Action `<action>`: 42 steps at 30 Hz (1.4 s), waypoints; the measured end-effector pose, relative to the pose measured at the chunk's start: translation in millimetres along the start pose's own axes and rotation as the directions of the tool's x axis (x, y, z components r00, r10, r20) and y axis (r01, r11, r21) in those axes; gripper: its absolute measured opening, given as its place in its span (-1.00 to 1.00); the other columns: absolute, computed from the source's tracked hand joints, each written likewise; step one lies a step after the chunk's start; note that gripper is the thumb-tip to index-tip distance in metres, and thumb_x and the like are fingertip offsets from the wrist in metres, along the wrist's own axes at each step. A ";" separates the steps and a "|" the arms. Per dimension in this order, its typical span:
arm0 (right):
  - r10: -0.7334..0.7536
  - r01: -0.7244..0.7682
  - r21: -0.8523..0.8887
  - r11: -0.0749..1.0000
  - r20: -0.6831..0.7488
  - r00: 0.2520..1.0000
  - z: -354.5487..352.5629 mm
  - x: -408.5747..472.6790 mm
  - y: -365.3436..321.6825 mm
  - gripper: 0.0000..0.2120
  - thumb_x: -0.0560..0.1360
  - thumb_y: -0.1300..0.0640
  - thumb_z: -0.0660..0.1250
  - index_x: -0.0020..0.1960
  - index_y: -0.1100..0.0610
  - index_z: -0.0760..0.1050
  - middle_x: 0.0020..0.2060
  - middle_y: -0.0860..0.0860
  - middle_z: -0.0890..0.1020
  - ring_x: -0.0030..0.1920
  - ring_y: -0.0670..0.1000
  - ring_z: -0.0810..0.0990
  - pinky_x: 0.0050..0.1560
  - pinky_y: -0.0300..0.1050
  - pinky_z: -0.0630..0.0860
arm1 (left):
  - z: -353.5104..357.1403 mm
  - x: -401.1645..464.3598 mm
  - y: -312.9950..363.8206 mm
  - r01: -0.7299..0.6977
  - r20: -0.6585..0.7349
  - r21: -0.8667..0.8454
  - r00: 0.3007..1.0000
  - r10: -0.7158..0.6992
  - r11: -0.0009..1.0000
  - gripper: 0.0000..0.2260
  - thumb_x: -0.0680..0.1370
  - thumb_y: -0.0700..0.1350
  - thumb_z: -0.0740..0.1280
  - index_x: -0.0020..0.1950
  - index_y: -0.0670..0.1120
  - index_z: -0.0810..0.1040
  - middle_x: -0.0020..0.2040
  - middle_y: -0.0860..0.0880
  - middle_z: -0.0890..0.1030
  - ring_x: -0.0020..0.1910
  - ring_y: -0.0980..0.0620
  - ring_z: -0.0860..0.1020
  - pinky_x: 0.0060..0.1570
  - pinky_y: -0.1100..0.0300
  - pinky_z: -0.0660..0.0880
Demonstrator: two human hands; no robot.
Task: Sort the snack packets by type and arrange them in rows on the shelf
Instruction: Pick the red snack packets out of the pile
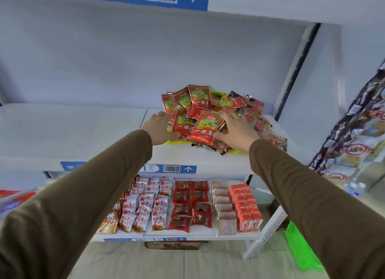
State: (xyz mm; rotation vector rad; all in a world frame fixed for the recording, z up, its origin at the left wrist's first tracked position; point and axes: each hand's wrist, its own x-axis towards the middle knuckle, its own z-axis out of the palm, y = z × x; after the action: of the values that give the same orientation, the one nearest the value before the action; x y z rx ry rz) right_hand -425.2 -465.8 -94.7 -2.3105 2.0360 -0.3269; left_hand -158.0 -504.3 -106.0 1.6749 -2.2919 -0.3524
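- Left hand [160, 127], in a brown sleeve, rests with fingers spread against the left edge of a heap of snack packets [216, 114]
- Right hand [237, 130] lies on the right side of the heap, fingers loosely spread; its thumb touches a red and green packet [205, 127] on top
- The heap sits on the white middle shelf [83, 129], towards its right end
- On the lower shelf [179, 235], packets lie sorted in neat rows
- A green basket [300, 247] stands on the floor at right

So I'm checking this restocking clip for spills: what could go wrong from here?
The heap of mixed packets lies near the shelf's front edge, so pushing with the left hand or right hand could slide packets off. Loose packets could drop onto the sorted rows below.
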 end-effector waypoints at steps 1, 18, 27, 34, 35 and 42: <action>-0.009 0.009 0.016 1.000 0.002 1.000 1.5 11.8 8.5 -0.24 0.58 -0.25 0.28 0.62 0.08 0.11 0.58 0.11 0.19 0.57 0.22 0.13 0.52 0.19 0.20 | 2.5 12.3 1.4 0.012 0.001 -0.006 1.000 -0.012 1.000 -0.38 0.59 0.14 0.39 0.58 -0.04 0.31 0.51 -0.16 0.35 0.48 -0.19 0.31 0.48 -0.13 0.28; 0.023 -0.019 0.124 0.992 -0.034 0.999 32.0 216.4 48.9 -0.34 0.60 -0.20 0.28 0.57 0.13 0.25 0.49 0.09 0.39 0.49 0.14 0.33 0.48 0.10 0.31 | 29.0 214.8 -32.7 0.169 -0.030 -0.180 0.984 -0.177 0.969 -0.51 0.59 0.18 0.37 0.42 -0.07 0.49 0.36 -0.14 0.54 0.28 -0.18 0.53 0.31 -0.13 0.50; 0.006 0.002 -0.116 0.993 0.065 0.998 48.5 292.0 63.6 -0.18 0.57 -0.39 0.13 0.57 0.20 0.19 0.50 0.16 0.34 0.51 0.23 0.25 0.52 0.15 0.21 | 52.5 276.8 -51.4 0.420 0.050 -0.116 0.908 -0.417 0.900 -0.11 0.48 0.55 0.10 0.59 -0.06 0.31 0.60 -0.25 0.24 0.57 -0.31 0.16 0.54 -0.30 0.12; -0.020 0.042 -0.112 0.993 0.187 0.982 68.5 318.6 84.1 0.05 0.38 -0.61 0.09 0.62 0.07 0.09 0.57 0.11 0.23 0.53 0.23 0.18 0.50 0.23 0.21 | 63.5 288.6 -38.7 0.360 -0.002 -0.327 0.925 -0.381 0.874 -0.23 0.42 0.48 0.34 0.46 0.01 0.45 0.49 -0.14 0.45 0.49 -0.24 0.34 0.49 -0.28 0.25; -0.033 0.053 -0.095 0.994 0.203 0.979 70.2 320.5 85.6 0.04 0.37 -0.62 0.09 0.60 0.06 0.14 0.55 0.11 0.25 0.52 0.23 0.19 0.49 0.24 0.23 | 64.2 289.2 -34.2 0.342 -0.036 -0.339 0.926 -0.376 0.876 -0.24 0.44 0.43 0.38 0.48 0.00 0.42 0.50 -0.13 0.43 0.49 -0.22 0.35 0.47 -0.27 0.28; -0.144 0.118 0.154 0.981 0.170 0.975 86.7 323.9 84.4 -0.13 0.43 -0.46 0.29 0.54 0.04 0.22 0.44 0.11 0.42 0.47 0.23 0.28 0.45 0.22 0.28 | 64.5 292.4 -19.8 0.240 -0.095 -0.246 0.958 -0.270 0.939 -0.24 0.45 0.28 0.49 0.51 0.03 0.24 0.38 -0.10 0.52 0.38 -0.20 0.45 0.38 -0.24 0.41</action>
State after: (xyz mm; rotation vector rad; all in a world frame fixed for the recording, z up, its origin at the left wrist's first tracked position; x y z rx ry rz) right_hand -454.6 -805.4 -152.4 -2.2996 1.7238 -0.2492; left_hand -248.3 -787.1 -149.4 1.8168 -1.8640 -0.5309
